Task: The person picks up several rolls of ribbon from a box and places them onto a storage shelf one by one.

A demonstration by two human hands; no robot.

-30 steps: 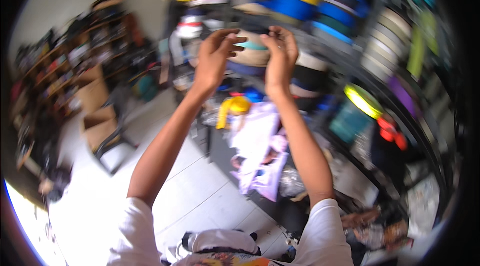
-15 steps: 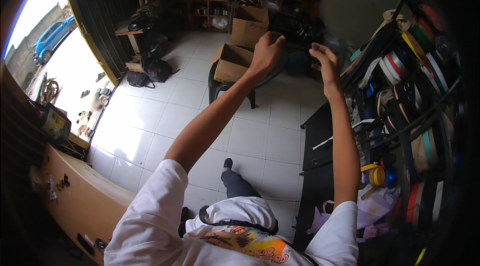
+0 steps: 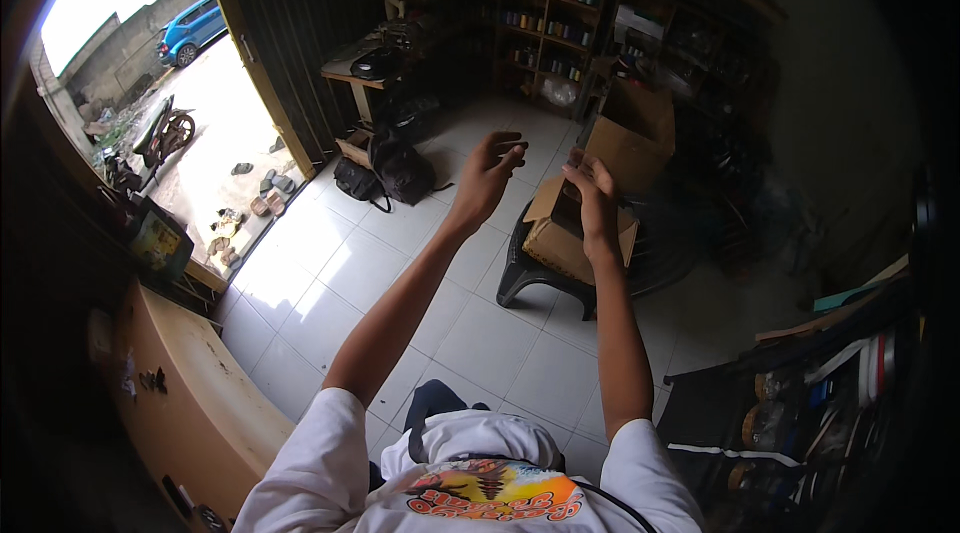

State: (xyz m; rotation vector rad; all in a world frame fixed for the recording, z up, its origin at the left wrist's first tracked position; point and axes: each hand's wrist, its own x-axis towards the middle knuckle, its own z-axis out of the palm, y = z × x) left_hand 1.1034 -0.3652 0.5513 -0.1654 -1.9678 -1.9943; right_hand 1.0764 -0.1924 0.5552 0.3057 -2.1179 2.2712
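The bare left hand (image 3: 487,181), its fingers loosely parted, is raised above the white tiled floor (image 3: 505,358), and the bare right hand (image 3: 596,198), its bent fingers also apart, overlaps in view an open brown cardboard box (image 3: 555,245) (which sits on a black plastic seat (image 3: 535,278)).

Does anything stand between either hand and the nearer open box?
Nothing visible does. The right hand overlaps the nearer box in this view, so how far apart they are can't be told. Between the left hand and the box, only a strip of floor shows.
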